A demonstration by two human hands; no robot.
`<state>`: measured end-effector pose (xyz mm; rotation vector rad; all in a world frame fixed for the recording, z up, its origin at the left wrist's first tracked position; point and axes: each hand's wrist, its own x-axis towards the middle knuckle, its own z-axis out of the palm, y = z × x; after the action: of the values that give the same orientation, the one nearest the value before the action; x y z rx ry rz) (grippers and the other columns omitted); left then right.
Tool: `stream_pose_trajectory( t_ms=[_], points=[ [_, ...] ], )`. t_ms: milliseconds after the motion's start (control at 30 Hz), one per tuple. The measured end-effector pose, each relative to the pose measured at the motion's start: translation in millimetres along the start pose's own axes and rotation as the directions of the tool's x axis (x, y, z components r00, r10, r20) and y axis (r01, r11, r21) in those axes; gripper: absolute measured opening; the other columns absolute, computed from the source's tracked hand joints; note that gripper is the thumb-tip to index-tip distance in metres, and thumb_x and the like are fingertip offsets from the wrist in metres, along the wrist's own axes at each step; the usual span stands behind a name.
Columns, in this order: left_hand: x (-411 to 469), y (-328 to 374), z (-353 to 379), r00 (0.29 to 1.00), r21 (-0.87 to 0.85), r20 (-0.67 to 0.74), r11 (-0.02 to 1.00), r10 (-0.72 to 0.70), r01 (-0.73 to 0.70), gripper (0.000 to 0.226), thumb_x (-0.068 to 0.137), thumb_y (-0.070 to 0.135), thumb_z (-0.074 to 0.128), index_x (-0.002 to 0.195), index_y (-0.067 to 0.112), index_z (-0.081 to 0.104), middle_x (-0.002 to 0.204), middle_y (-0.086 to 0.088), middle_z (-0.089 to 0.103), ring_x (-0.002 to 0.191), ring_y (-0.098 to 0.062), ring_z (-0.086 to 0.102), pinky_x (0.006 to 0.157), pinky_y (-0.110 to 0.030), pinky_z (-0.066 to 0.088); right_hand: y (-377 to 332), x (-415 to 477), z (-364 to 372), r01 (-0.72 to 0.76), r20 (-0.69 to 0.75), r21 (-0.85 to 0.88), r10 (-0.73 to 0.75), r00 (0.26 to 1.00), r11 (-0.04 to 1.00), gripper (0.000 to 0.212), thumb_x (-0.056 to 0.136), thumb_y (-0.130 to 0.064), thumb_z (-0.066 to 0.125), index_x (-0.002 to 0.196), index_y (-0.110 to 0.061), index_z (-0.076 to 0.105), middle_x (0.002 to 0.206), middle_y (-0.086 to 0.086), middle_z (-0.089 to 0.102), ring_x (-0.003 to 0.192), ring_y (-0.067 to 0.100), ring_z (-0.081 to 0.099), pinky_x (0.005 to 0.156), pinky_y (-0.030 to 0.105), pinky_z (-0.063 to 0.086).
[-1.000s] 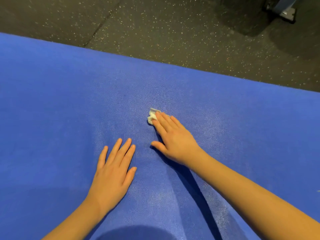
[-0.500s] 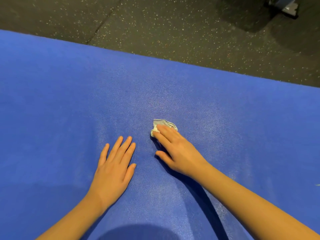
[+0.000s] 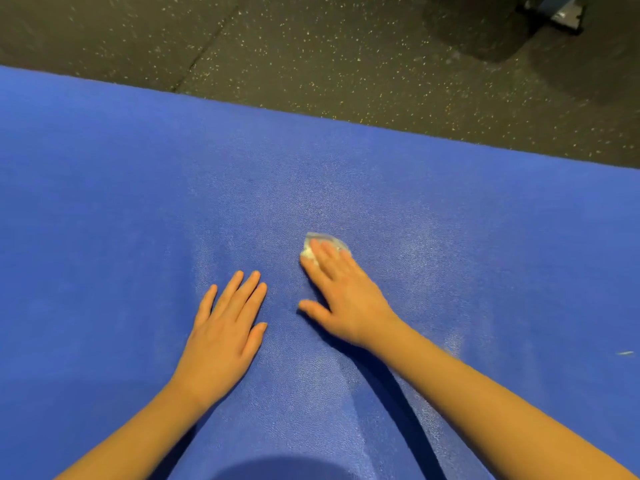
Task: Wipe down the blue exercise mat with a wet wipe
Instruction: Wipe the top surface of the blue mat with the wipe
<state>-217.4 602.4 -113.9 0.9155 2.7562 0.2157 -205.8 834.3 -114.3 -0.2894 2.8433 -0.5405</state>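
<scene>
The blue exercise mat (image 3: 121, 220) fills most of the view, with damp shiny streaks around the middle. My right hand (image 3: 341, 294) lies flat on it, straight fingers pressing a small crumpled white wet wipe (image 3: 323, 242) against the mat; only the wipe's far edge shows past the fingertips. My left hand (image 3: 227, 327) rests flat on the mat just to the left, fingers straight and together, holding nothing.
Dark speckled rubber floor (image 3: 346, 53) runs beyond the mat's far edge. The base of some gym equipment (image 3: 561, 12) stands at the top right. A tiny white scrap (image 3: 625, 353) lies on the mat at the right.
My right hand has slid the wipe nearer to me and a little to the right across the mat. My left hand has stayed planted.
</scene>
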Motion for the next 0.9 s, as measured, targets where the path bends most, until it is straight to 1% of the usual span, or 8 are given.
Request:
stream_pose_trajectory(
  t_ms=[100,167,267,400,467,633,733,900],
  points=[
    [-3,0,-1,1.0,-0.001,0.004,1.0,-0.002,0.002,0.063,0.103,0.045,0.011,0.143,0.009,0.043,0.152,-0.005,0.036,0.143,-0.021,0.022,0.116,-0.041,0.009,16,-14,-1,0.099,0.02,-0.083,-0.097,0.995,0.992,0.069,0.091,-0.053,0.034,0.146,-0.011,0.039,0.155,0.012,0.03,0.143,0.031,0.027,0.118,0.046,0.018],
    [-5,0,-1,1.0,0.0,0.005,1.0,-0.003,0.003,0.062,0.103,0.045,0.011,0.143,0.009,0.042,0.152,-0.004,0.035,0.143,-0.021,0.022,0.117,-0.04,0.008,24,-11,-7,-0.012,-0.046,-0.074,0.009,0.999,0.997,0.066,0.093,-0.049,0.031,0.146,-0.01,0.039,0.155,0.011,0.029,0.143,0.03,0.027,0.117,0.048,0.023],
    [-9,0,-1,1.0,0.001,0.012,1.0,-0.012,0.012,0.062,0.102,0.045,0.011,0.144,0.009,0.041,0.153,-0.004,0.035,0.143,-0.02,0.021,0.116,-0.041,0.009,0,-13,0,-0.157,-0.063,0.032,0.159,0.985,0.987,0.073,0.09,-0.052,0.028,0.148,-0.009,0.032,0.158,0.012,0.022,0.146,0.029,0.016,0.12,0.044,0.009],
    [-17,1,-2,1.0,-0.016,0.021,1.0,-0.02,0.02,0.064,0.102,0.047,0.011,0.144,0.009,0.041,0.154,-0.004,0.033,0.144,-0.02,0.02,0.117,-0.039,0.007,-7,-37,12,0.052,0.025,-0.041,-0.051,0.998,0.998,0.07,0.091,-0.053,0.034,0.147,-0.01,0.036,0.155,0.012,0.03,0.144,0.03,0.025,0.117,0.046,0.015],
    [-21,0,-2,1.0,-0.026,0.023,0.999,-0.022,0.023,0.064,0.102,0.047,0.011,0.145,0.009,0.04,0.154,-0.003,0.032,0.144,-0.019,0.02,0.117,-0.038,0.005,6,-39,8,0.03,-0.011,-0.087,-0.031,0.999,0.996,0.066,0.093,-0.05,0.032,0.146,-0.011,0.039,0.154,0.011,0.032,0.143,0.029,0.028,0.117,0.046,0.022],
    [-31,1,-1,0.998,-0.04,0.037,0.998,-0.043,0.045,0.066,0.101,0.051,0.01,0.147,0.012,0.037,0.156,-0.001,0.029,0.145,-0.017,0.017,0.118,-0.036,0.002,-25,-49,15,-0.127,-0.001,0.032,0.127,0.992,0.991,0.075,0.09,-0.058,0.025,0.15,-0.013,0.028,0.159,0.01,0.017,0.148,0.027,0.011,0.118,0.036,-0.002],
    [-38,2,0,0.998,-0.047,0.044,0.997,-0.054,0.056,0.069,0.1,0.053,0.008,0.147,0.012,0.038,0.156,0.0,0.027,0.145,-0.017,0.017,0.117,-0.035,0.0,-27,-67,19,-0.027,0.028,-0.044,0.028,0.999,0.999,0.069,0.091,-0.056,0.031,0.145,-0.014,0.04,0.154,0.012,0.032,0.143,0.03,0.028,0.115,0.043,0.008],
    [-50,5,2,0.997,-0.072,0.029,0.994,-0.074,0.076,0.074,0.099,0.056,0.004,0.145,0.012,0.04,0.155,0.003,0.025,0.144,-0.015,0.016,0.116,-0.038,0.005,-25,-81,15,-0.073,0.007,-0.047,0.074,0.997,0.996,0.067,0.09,-0.054,0.033,0.146,-0.017,0.039,0.149,0.011,0.041,0.139,0.031,0.037,0.113,0.043,0.017]
  ],
)
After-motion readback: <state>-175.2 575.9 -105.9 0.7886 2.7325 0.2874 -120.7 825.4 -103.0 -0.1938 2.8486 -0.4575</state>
